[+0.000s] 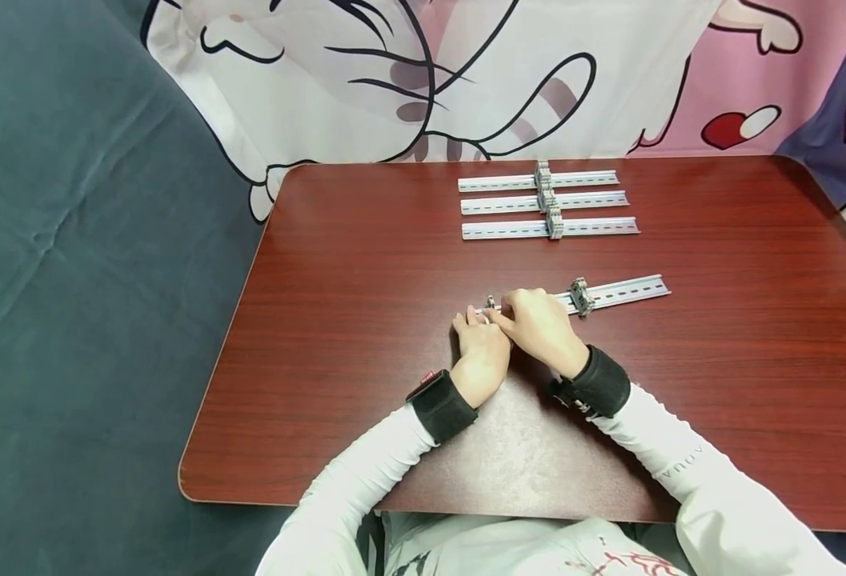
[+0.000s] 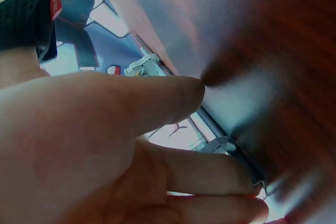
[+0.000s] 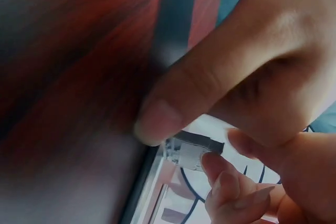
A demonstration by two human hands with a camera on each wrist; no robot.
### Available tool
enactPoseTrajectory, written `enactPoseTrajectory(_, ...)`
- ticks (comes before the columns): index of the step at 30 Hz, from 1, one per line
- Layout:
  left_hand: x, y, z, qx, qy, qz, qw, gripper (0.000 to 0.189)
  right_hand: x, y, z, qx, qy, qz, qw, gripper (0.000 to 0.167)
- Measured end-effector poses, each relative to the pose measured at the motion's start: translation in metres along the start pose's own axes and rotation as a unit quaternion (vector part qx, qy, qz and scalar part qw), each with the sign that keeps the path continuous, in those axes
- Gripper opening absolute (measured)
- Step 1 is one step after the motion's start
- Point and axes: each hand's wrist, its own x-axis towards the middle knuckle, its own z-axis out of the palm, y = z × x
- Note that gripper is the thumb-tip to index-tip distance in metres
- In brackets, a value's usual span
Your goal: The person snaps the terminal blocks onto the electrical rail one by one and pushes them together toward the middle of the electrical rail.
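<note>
A slotted metal DIN rail (image 1: 627, 291) lies aslant on the table, with a grey terminal block (image 1: 581, 296) clipped across it right of the hands. My left hand (image 1: 482, 356) is at the rail's left end. In the left wrist view its fingers (image 2: 210, 171) are nearly straight beside the rail, the thumb held apart from them. Close against it, my right hand (image 1: 543, 328) pinches a small grey terminal block (image 3: 190, 156) near that end. The right thumb (image 3: 163, 119) is at one side of this block, which is partly hidden by fingers.
Farther back, three more DIN rails (image 1: 498, 230) lie roughly parallel, each crossed by a grey terminal block (image 1: 555, 222). The brown table (image 1: 336, 320) reaches a cartoon-print curtain (image 1: 538, 112) at the back. A dark green cloth (image 1: 70, 320) is off the left edge.
</note>
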Motion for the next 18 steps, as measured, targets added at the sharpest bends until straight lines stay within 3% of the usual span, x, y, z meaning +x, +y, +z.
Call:
enactPoseTrajectory(8, 0.0009, 0.0024, -0.0014, -0.008, -0.038, -0.020, 0.9990, 0.047, 0.0068, -0.0051, 0.0004, -0.005, -0.022, 0.025, 0.9994, 0.027)
enactPoseTrajectory(13, 0.0005, 0.0028, -0.0016, -0.010, -0.037, -0.027, 0.9989, 0.047, 0.0083, -0.0058, 0.0002, -0.014, -0.018, 0.032, 0.9992, 0.026)
enactPoseTrajectory(18, 0.0002, 0.0011, -0.0013, -0.004, -0.034, -0.012, 0.9993, 0.043, 0.0080, -0.0021, -0.0012, -0.018, -0.009, 0.035, 0.9992, 0.025)
